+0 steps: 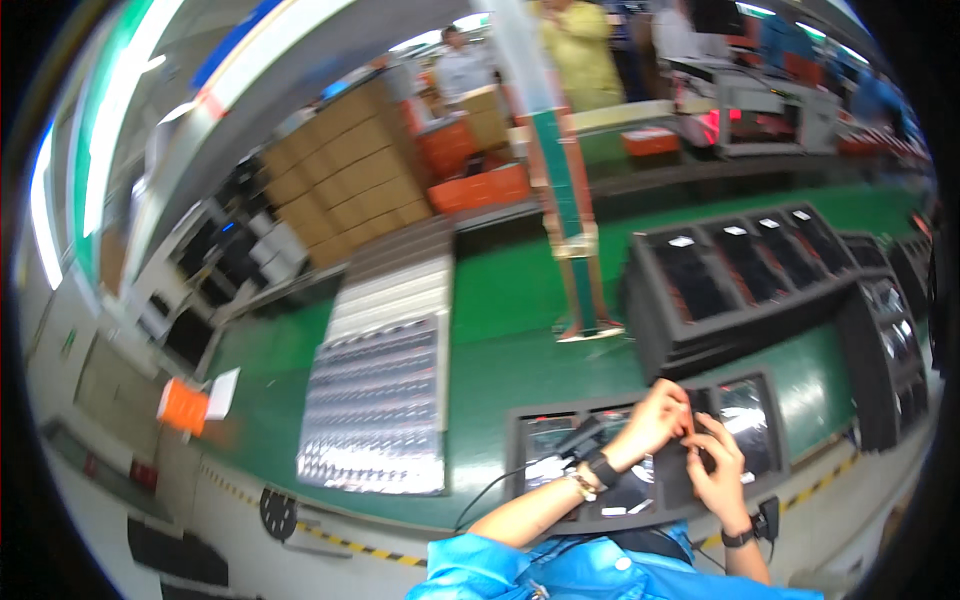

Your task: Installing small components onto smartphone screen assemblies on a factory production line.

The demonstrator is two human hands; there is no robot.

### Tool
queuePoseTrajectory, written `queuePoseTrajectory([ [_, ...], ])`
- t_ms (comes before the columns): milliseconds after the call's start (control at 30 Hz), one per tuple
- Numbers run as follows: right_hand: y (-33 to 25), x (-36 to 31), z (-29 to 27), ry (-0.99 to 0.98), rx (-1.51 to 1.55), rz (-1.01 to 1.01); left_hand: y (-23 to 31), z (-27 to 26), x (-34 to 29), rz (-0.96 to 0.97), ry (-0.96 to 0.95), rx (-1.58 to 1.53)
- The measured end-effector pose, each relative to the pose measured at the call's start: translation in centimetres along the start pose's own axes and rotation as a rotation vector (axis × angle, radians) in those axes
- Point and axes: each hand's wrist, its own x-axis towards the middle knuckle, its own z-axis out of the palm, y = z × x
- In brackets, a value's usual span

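My left hand [658, 418] and my right hand [716, 466] meet over a dark grey foam tray [514, 450] at the table's near edge. The fingers of both are closed in pinches around something small and thin, too blurred to name. Flat glossy black panels lie in the tray's slots, among them a panel [742, 418] to the right of my hands. Below my fingers, one slot shows only dark foam. Dark bands circle both wrists, and a small black box [580, 438] with a cable sits beside my left wrist.
Stacked foam trays [645, 290] holding black panels stand behind my right hand; another foam tray [868, 370] stands farther right. Silvery blister sheets [375, 400] cover the left of the green table [500, 340]. A post [572, 200] rises mid-table. Cartons [340, 170] and people are beyond.
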Motion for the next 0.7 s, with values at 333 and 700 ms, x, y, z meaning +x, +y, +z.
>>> queuePoseTrajectory([
  [333, -0.9, -0.9, 1.2, -0.202, -0.373, -0.118, 17.2, -20.9, -13.8, 0.175, 0.670, 0.890],
  [700, 8.4, -3.9, -5.6, 0.121, -0.774, 0.199, 9.9, -52.0, -31.1, -0.336, 1.540, 1.758],
])
